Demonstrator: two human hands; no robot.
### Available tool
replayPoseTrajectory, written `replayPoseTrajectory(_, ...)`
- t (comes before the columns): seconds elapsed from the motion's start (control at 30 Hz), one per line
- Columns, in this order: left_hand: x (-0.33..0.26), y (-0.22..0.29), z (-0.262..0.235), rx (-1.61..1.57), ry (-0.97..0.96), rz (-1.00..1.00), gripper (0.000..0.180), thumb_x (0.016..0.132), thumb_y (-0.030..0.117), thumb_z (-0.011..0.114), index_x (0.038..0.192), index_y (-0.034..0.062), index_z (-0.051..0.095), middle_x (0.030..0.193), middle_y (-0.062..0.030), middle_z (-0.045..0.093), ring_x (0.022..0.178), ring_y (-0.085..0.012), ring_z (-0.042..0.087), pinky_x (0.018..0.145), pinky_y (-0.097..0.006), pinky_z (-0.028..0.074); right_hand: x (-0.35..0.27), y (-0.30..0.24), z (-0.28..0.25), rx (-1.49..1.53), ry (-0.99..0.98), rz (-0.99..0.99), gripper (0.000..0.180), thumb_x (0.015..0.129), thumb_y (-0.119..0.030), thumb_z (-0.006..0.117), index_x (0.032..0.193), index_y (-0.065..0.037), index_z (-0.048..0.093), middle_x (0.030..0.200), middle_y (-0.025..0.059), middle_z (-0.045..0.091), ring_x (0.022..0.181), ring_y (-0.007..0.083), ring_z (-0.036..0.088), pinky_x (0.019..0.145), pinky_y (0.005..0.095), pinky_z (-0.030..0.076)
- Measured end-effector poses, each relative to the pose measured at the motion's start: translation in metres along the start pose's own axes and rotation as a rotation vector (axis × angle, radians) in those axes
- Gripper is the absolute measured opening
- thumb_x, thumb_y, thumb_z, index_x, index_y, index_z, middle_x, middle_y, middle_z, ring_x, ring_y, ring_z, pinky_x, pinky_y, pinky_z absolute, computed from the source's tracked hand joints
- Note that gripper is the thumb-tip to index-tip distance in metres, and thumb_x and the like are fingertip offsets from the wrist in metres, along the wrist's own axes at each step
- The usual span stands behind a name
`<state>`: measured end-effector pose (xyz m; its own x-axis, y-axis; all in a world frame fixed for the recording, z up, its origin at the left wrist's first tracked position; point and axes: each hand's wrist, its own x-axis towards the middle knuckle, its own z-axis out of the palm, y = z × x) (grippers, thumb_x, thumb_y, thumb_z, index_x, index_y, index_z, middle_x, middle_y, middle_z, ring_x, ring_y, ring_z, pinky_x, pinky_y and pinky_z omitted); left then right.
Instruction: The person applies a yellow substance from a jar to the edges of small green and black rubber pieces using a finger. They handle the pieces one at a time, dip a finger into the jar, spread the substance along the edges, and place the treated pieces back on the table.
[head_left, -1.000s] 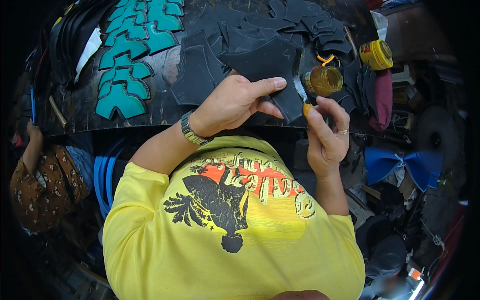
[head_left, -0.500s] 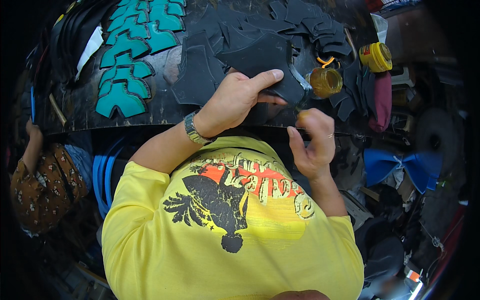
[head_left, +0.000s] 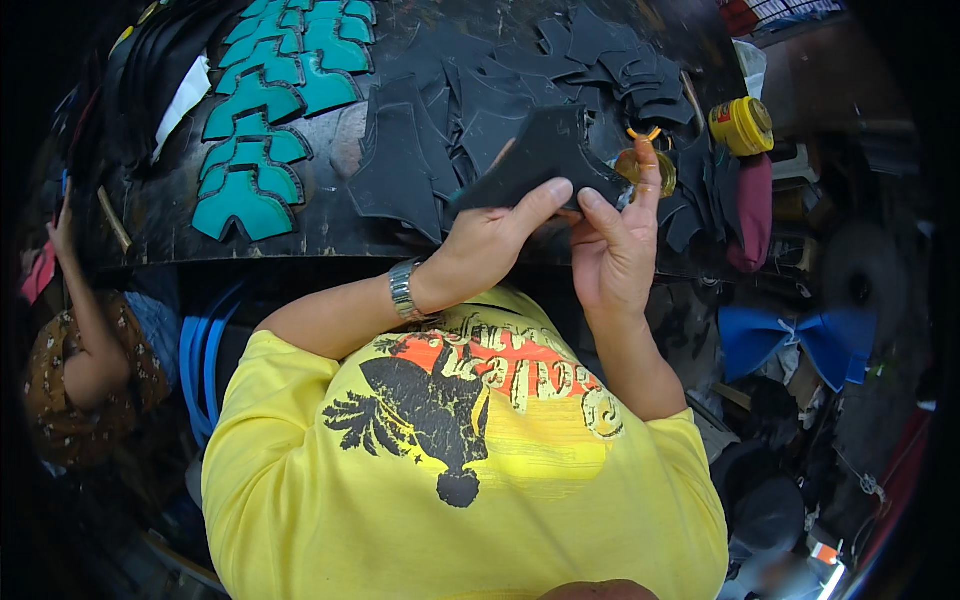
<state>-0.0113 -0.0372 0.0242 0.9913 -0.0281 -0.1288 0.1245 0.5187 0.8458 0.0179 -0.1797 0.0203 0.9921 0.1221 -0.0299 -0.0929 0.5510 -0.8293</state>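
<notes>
View from my head, looking down over my yellow shirt (head_left: 470, 480) to the dark tabletop (head_left: 300, 215). My left hand (head_left: 490, 240), with a metal watch (head_left: 403, 290) at the wrist, is clenched on a black cut piece (head_left: 545, 155) of sheet material: the thumb lies along the piece's lower edge and the fingers are tucked out of sight beneath it. The piece is raised just above the tabletop's near edge, tilted, directly above and in front of my left hand, and between both hands. My right hand (head_left: 615, 245) stands just beside the left, palm toward it; its thumb meets the piece's lower right corner, and its forefinger points up past the piece's right edge toward a small open amber pot (head_left: 648, 170) on the tabletop. Whether the right hand truly pinches the piece or only touches it, I cannot tell.

Behind the held piece lies a loose heap of black cut pieces (head_left: 560, 70). To the left, well apart from my hands, teal cut pieces (head_left: 265, 130) lie in overlapping rows. A yellow lidded jar (head_left: 741, 125) stands at the right end of the tabletop, beyond the amber pot. At the far left edge, another person's arm (head_left: 85, 320) shows beside the tabletop
</notes>
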Motion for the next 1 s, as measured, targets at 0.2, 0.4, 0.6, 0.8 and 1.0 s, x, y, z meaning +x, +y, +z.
replayPoseTrajectory(0.2,0.007,0.029,-0.044,0.392,-0.220,0.152,0.050,0.087,0.009,0.075,0.133,0.0011,0.055,0.107,-0.0051,0.066,0.097,-0.0072,0.061,0.084,-0.023,0.051,0.010,-0.009,-0.007,-0.201,0.055,-0.174,0.092,0.073,0.018,0.066,0.152,-0.008,0.026,0.142,0.0094,0.038,0.129,0.0211,0.043,0.106,0.0341,0.041)
replayPoseTrajectory(0.4,0.027,0.061,-0.057,0.617,-0.203,0.172,0.049,0.088,0.002,0.072,0.133,0.0069,0.053,0.092,0.0014,0.064,0.082,-0.0027,0.059,0.071,-0.018,0.048,0.014,-0.009,-0.003,-0.281,0.013,-0.157,0.090,0.081,0.014,0.066,0.155,-0.010,0.020,0.140,0.0122,0.041,0.111,0.0178,0.056,0.097,0.0299,0.048)
replayPoseTrajectory(0.6,0.145,0.097,-0.103,0.525,0.085,0.393,0.058,0.083,0.004,0.074,0.134,0.0028,0.046,0.082,-0.0034,0.066,0.068,-0.0066,0.058,0.059,-0.022,0.048,0.019,-0.012,-0.010,-0.335,-0.112,-0.132,0.084,0.089,0.003,0.064,0.156,-0.009,0.015,0.118,0.0130,0.054,0.095,0.0111,0.056,0.086,0.0239,0.048)
replayPoseTrajectory(0.8,0.264,0.088,-0.140,0.672,0.298,0.241,0.049,0.086,0.001,0.072,0.132,0.0040,0.055,0.093,-0.0073,0.069,0.075,-0.0118,0.064,0.065,-0.025,0.057,0.007,-0.003,-0.013,-0.360,-0.234,-0.053,0.084,0.088,0.006,0.063,0.157,-0.008,0.016,0.113,0.0124,0.056,0.096,0.0112,0.056,0.087,0.0258,0.047)
replayPoseTrajectory(1.0,0.336,0.068,-0.159,0.529,0.437,0.221,0.025,0.087,-0.005,0.066,0.112,0.0001,0.067,0.099,-0.0103,0.068,0.083,-0.0168,0.069,0.071,-0.029,0.063,-0.001,-0.007,-0.027,-0.387,-0.192,-0.036,0.085,0.087,0.008,0.063,0.156,-0.007,0.017,0.112,0.0129,0.057,0.099,0.0124,0.056,0.088,0.0267,0.047)
